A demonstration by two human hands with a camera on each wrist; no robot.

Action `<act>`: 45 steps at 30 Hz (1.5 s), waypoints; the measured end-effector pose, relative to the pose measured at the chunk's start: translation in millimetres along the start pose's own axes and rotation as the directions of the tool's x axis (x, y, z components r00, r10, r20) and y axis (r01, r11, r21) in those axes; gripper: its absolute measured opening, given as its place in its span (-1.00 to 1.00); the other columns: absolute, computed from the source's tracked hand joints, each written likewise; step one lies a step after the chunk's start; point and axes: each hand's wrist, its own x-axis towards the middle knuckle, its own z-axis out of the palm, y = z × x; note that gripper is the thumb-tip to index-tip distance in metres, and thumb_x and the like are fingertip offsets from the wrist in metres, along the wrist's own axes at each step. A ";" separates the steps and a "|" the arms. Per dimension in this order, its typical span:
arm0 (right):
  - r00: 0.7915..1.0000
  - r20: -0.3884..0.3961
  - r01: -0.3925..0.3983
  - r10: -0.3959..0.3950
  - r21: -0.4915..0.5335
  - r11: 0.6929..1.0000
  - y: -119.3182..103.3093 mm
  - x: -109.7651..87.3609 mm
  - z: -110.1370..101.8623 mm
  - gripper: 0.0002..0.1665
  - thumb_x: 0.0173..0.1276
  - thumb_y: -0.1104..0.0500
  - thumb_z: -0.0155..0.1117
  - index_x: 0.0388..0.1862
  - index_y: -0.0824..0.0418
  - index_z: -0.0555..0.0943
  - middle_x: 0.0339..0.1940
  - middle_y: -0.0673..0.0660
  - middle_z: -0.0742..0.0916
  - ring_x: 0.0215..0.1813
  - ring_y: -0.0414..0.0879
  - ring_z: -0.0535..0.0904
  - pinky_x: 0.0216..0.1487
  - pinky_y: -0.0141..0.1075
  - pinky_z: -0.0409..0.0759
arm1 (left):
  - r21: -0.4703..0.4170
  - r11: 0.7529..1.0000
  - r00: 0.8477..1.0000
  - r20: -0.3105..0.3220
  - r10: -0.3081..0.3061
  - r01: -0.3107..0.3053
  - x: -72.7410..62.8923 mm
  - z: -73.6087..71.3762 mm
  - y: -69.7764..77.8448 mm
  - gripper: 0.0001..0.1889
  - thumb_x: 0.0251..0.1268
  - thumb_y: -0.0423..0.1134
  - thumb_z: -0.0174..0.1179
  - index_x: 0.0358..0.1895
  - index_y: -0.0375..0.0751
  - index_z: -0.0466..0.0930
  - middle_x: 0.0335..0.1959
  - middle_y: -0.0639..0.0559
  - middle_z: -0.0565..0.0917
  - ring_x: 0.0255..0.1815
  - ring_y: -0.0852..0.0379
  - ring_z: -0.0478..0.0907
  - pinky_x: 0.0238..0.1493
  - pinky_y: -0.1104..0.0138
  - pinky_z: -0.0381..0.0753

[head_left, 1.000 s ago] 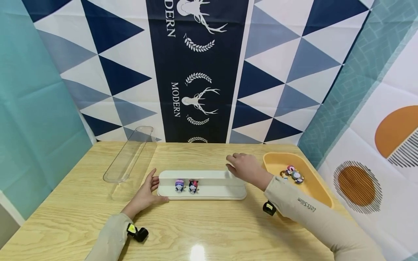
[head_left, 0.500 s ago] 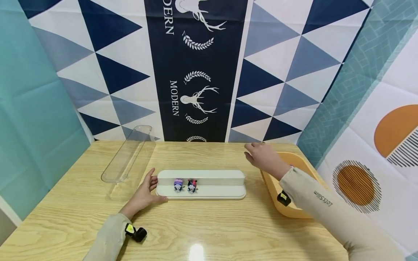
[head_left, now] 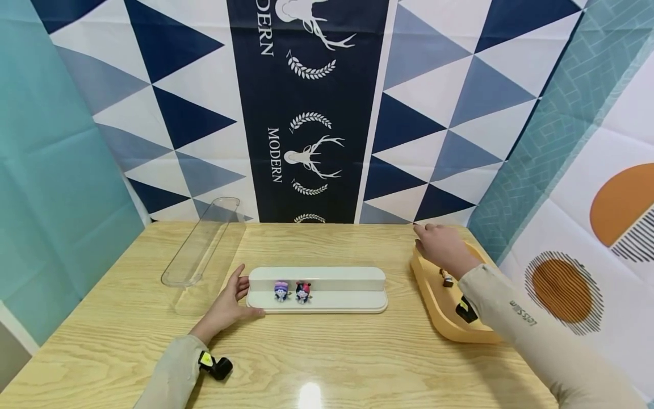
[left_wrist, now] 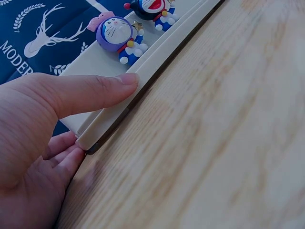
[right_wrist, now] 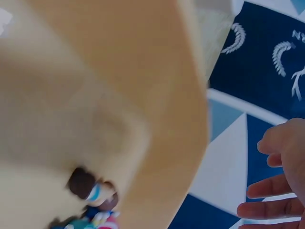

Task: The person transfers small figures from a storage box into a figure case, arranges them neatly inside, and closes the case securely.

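Note:
A white two-step display stand (head_left: 347,300) lies on the table, bearing a small purple-hatted cat figurine (head_left: 281,291) and a red-and-black-hatted figurine (head_left: 303,292) on its lower step. My left hand (head_left: 231,304) holds the stand's left end; in the left wrist view the thumb (left_wrist: 102,90) lies over the front ledge and the fingers meet the end. Above the far part of a yellow bin (head_left: 431,309) is my right hand (head_left: 443,247), its fingers relaxed with nothing in them. Inside the bin a brown-haired figurine (head_left: 446,278) shows, and the right wrist view has more figurines (right_wrist: 107,219) blurred beside it.
A long clear plastic cover (head_left: 204,244) stands on the wooden table (head_left: 357,358) to the left of the stand. Patterned cloth (head_left: 311,113) hangs behind the table, with more cloth at both sides.
My right hand has moved rightward from the stand's right end to over the yellow bin. The left hand keeps its hold on the stand, and the two figurines there stay put.

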 end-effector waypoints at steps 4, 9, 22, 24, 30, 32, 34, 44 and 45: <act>0.998 0.055 -0.008 0.008 0.006 1.000 11.3 -6.9 6.8 -0.84 0.31 0.33 0.30 -0.37 0.33 0.47 -0.66 0.11 0.43 -0.69 -0.04 0.33 -0.72 -0.19 0.40 | -0.003 1.000 1.000 -0.002 -0.003 0.003 -0.8 1.1 -0.6 0.31 -0.08 -0.48 0.56 0.58 -0.39 -0.37 0.37 -0.47 0.25 0.39 -0.36 0.24 0.42 -0.04 0.27; 0.998 0.060 0.033 -0.031 -0.025 0.999 21.5 -14.4 17.0 -0.80 0.27 0.30 0.34 -0.41 0.28 0.47 -0.66 0.09 0.42 -0.69 -0.03 0.32 -0.73 -0.18 0.38 | -0.008 1.000 1.000 -0.002 -0.006 0.006 -2.2 1.5 0.7 0.30 -0.07 -0.49 0.55 0.57 -0.40 -0.35 0.36 -0.46 0.25 0.39 -0.36 0.24 0.41 -0.04 0.28; 0.951 0.290 -0.093 0.105 -0.054 0.994 29.5 -29.9 34.4 -0.63 0.28 0.12 0.43 -0.08 0.31 0.54 -0.26 0.29 0.60 -0.24 0.26 0.57 -0.25 0.20 0.62 | -0.003 1.000 1.000 -0.004 -0.007 0.007 1.9 1.4 1.8 0.30 -0.07 -0.47 0.56 0.58 -0.38 -0.33 0.36 -0.44 0.26 0.39 -0.34 0.25 0.43 -0.02 0.27; 0.951 0.285 -0.107 0.116 -0.047 0.993 31.1 -32.6 37.9 -0.62 0.27 0.11 0.44 -0.10 0.32 0.53 -0.27 0.30 0.61 -0.26 0.26 0.56 -0.30 0.19 0.62 | -0.004 1.000 1.000 -0.006 -0.007 0.007 1.9 1.2 1.1 0.29 -0.07 -0.48 0.56 0.58 -0.38 -0.33 0.36 -0.44 0.26 0.39 -0.34 0.25 0.43 -0.02 0.27; 0.943 0.293 -0.151 0.159 -0.051 0.987 33.1 -40.7 47.4 -0.46 0.25 -0.01 0.44 0.00 0.37 0.56 -0.14 0.39 0.63 -0.12 0.34 0.57 -0.22 0.21 0.63 | -0.001 1.000 1.000 -0.002 0.008 -0.008 0.9 -0.2 0.3 0.29 -0.07 -0.49 0.55 0.57 -0.41 -0.33 0.35 -0.46 0.26 0.38 -0.36 0.24 0.43 -0.04 0.25; 0.937 0.304 -0.161 0.171 -0.058 0.985 34.3 -42.7 49.9 -0.43 0.25 -0.04 0.44 0.00 0.38 0.57 -0.11 0.40 0.62 -0.06 0.34 0.56 -0.17 0.21 0.62 | -0.003 1.000 1.000 -0.002 0.012 -0.012 1.1 -0.8 0.9 0.28 -0.07 -0.49 0.55 0.57 -0.42 -0.33 0.34 -0.46 0.26 0.38 -0.36 0.24 0.43 -0.05 0.25; 0.930 0.315 -0.180 0.187 -0.051 0.982 35.8 -44.7 51.5 -0.46 0.25 -0.04 0.44 -0.05 0.39 0.58 -0.15 0.38 0.62 -0.07 0.33 0.55 -0.18 0.20 0.62 | -0.006 1.000 1.000 -0.003 0.013 -0.013 1.6 -1.2 1.5 0.28 -0.06 -0.49 0.55 0.57 -0.41 -0.33 0.34 -0.46 0.26 0.38 -0.36 0.24 0.43 -0.05 0.25; 0.928 0.338 -0.185 0.159 0.046 0.982 37.6 -48.3 49.1 -0.72 0.31 0.11 0.32 -0.50 0.24 0.53 -0.42 0.22 0.55 -0.30 0.17 0.48 -0.40 0.05 0.57 | -0.009 1.000 1.000 -0.002 0.015 -0.015 1.9 0.3 0.8 0.28 -0.08 -0.49 0.56 0.57 -0.41 -0.32 0.34 -0.45 0.28 0.37 -0.34 0.26 0.43 -0.03 0.27; 0.931 0.333 -0.176 0.147 0.058 0.983 37.1 -48.2 49.7 -0.72 0.31 0.13 0.30 -0.53 0.23 0.50 -0.45 0.19 0.52 -0.34 0.13 0.46 -0.42 0.00 0.55 | -0.009 1.000 1.000 -0.003 0.011 -0.011 1.6 -0.1 1.0 0.29 -0.08 -0.48 0.56 0.57 -0.41 -0.32 0.34 -0.45 0.28 0.37 -0.34 0.26 0.43 -0.03 0.26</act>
